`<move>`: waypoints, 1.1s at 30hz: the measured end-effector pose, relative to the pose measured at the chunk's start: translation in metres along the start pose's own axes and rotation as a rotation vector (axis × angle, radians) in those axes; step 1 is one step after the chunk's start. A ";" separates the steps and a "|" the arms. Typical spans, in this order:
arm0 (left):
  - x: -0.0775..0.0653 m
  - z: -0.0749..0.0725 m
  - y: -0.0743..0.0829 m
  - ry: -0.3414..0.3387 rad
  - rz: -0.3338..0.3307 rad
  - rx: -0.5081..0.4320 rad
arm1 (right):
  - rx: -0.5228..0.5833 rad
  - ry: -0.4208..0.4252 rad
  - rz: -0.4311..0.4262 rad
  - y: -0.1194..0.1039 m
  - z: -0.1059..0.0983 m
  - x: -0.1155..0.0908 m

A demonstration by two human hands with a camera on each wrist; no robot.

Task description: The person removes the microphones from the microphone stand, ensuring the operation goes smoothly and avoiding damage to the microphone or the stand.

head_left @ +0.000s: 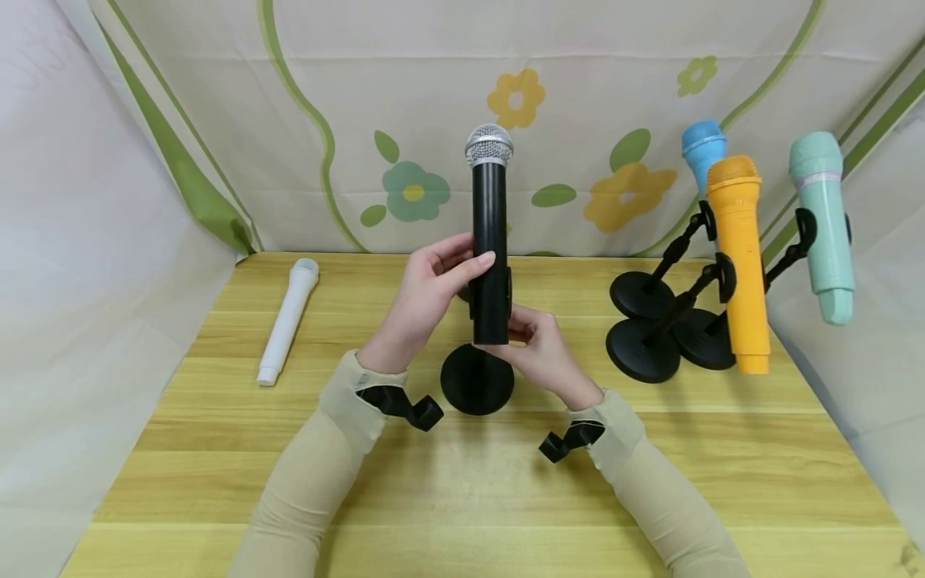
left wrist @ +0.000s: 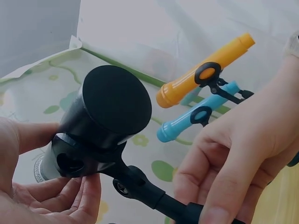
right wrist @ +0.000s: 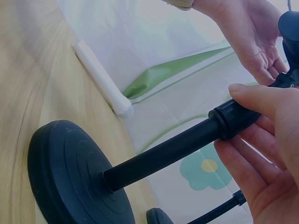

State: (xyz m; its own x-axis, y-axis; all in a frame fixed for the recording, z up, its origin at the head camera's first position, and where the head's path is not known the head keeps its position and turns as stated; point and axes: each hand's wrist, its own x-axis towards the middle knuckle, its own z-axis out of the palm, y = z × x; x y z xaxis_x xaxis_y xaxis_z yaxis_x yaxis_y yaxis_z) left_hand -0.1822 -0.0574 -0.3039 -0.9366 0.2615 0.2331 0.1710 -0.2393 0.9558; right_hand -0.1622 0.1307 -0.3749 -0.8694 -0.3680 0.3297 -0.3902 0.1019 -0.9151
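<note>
A black microphone (head_left: 490, 209) with a silver mesh head stands almost upright at the middle of the head view. My left hand (head_left: 433, 281) holds its body between thumb and fingers. In the left wrist view, the microphone's flat end faces the camera and its body lies in the black clip (left wrist: 88, 156) of a desk stand. My right hand (head_left: 538, 349) grips this stand just under the clip. The right wrist view shows those fingers at the collar (right wrist: 229, 119) atop the pole (right wrist: 163, 151), above the round base (right wrist: 77, 172).
A white microphone (head_left: 289, 321) lies on the wooden table (head_left: 462, 498) at the left. Orange (head_left: 744, 265), blue (head_left: 703, 148) and mint (head_left: 827, 225) microphones sit in black stands at the right. Behind the table hangs a flowered cloth (head_left: 405, 96).
</note>
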 end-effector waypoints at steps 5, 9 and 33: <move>0.003 0.000 0.002 0.004 -0.015 -0.021 | 0.005 0.001 0.004 0.004 -0.001 0.000; 0.005 -0.001 0.004 -0.001 -0.017 -0.029 | 0.007 0.010 0.003 0.014 -0.001 0.000; 0.018 0.001 0.012 -0.011 -0.007 -0.081 | 0.024 0.029 -0.028 0.032 -0.001 0.002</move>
State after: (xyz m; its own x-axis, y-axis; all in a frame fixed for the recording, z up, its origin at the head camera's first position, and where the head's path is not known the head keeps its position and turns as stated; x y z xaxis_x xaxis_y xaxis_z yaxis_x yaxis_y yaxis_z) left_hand -0.1971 -0.0547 -0.2882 -0.9341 0.2739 0.2290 0.1388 -0.3125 0.9397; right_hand -0.1763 0.1338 -0.4033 -0.8666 -0.3438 0.3618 -0.4076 0.0691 -0.9106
